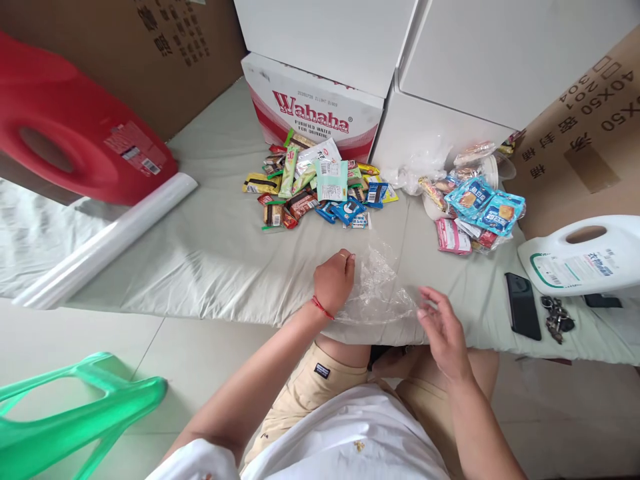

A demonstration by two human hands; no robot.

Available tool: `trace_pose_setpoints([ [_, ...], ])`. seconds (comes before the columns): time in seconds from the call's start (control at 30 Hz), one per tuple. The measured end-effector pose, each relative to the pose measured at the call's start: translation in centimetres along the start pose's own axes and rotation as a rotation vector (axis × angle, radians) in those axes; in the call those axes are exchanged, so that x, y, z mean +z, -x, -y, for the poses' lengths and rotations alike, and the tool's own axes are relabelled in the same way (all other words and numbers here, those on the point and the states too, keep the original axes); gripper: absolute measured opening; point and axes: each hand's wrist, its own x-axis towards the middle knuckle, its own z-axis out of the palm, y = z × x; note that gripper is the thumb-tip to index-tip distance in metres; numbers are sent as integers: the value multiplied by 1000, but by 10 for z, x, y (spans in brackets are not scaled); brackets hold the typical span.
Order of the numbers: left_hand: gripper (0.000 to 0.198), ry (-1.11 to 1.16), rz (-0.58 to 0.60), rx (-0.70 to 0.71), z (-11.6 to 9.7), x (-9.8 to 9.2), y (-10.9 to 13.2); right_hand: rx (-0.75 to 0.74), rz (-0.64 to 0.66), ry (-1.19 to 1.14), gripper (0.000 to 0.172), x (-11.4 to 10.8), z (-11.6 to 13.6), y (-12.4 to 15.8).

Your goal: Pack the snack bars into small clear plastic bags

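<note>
My left hand [334, 280] is closed in a fist on the edge of a clear plastic bag [376, 288] that lies crumpled on the grey-green sheet [210, 247]. At the bag's right edge is my right hand [443, 330], fingers loosely curled and pinching the plastic. Beyond the bag lies a pile of small snack packets [315, 183]. A second heap of blue and pink packets [475, 210] sits to the right in loose clear wrap.
A Wahaha carton [310, 107] and white boxes stand behind the snacks. A red jug [70, 127] and a roll of film [107, 237] lie at left, a white jug [585, 257], black phone [523, 305] and keys [556, 317] at right. A green stool [75, 413] is bottom left.
</note>
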Motion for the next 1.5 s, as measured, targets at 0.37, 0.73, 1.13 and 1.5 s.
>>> trace_pose_setpoints([
  [0.37,28,83,-120,-59,4,-23,11,87,118,-146,38,77,16,-96],
  [0.73,23,-188,-237,-329,50,-46,-4,284,-68,-269,30,66,-10,-109],
  [1.13,24,-131,-417,-241,51,-42,1,288,-48,-92,38,32,-32,-101],
  [1.5,42,-448,82,611,26,-46,-15,201,48,105,40,26,-44,-120],
])
